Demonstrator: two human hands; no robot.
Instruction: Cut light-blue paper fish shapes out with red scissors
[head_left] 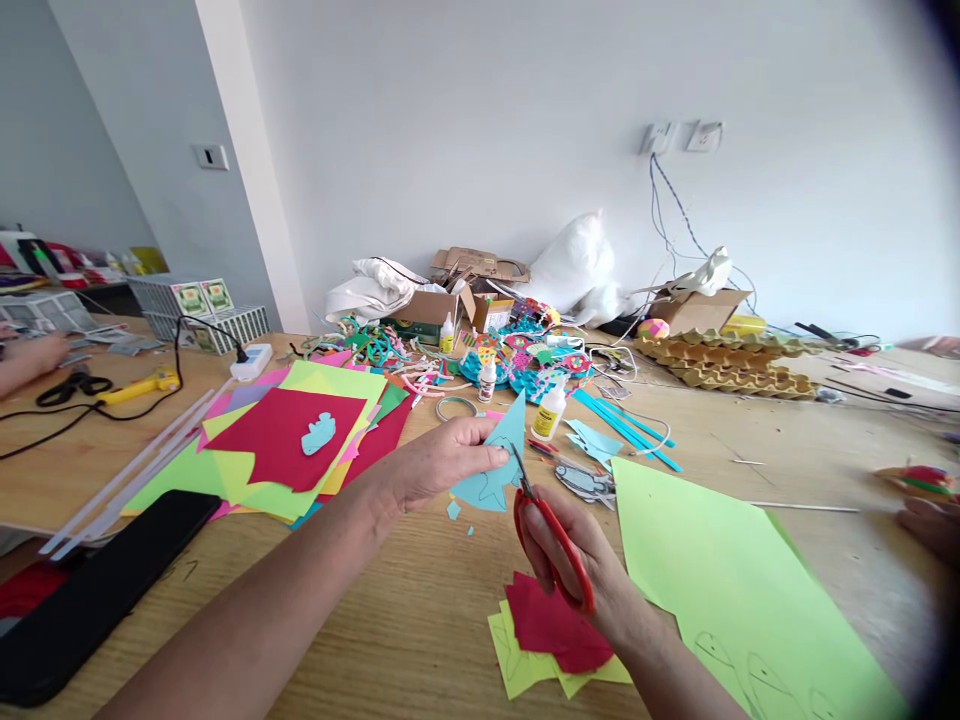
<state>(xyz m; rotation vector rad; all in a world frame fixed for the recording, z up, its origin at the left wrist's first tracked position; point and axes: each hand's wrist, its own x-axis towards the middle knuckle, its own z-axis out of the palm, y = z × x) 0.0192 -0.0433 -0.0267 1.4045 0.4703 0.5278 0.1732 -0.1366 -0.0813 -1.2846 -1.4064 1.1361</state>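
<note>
My left hand (450, 462) pinches a blue paper piece (491, 487) that has a pencil-drawn outline on it. In my right hand (574, 545) are red-handled scissors (553, 540), their blades at the right edge of the blue paper. Small blue scraps (454, 510) lie on the table just below the paper. Red paper pieces (555, 625) rest on yellow ones (517, 665) beneath my right hand. A large light green sheet (735, 570) with pencil drawings lies to the right.
Coloured sheets (300, 430) are stacked at left, near a black phone-like slab (112, 590). Glue bottles (550, 408), craft pieces and egg trays (727, 362) stand behind. Other people's hands show at the far left (34, 360) and right edge (930, 525).
</note>
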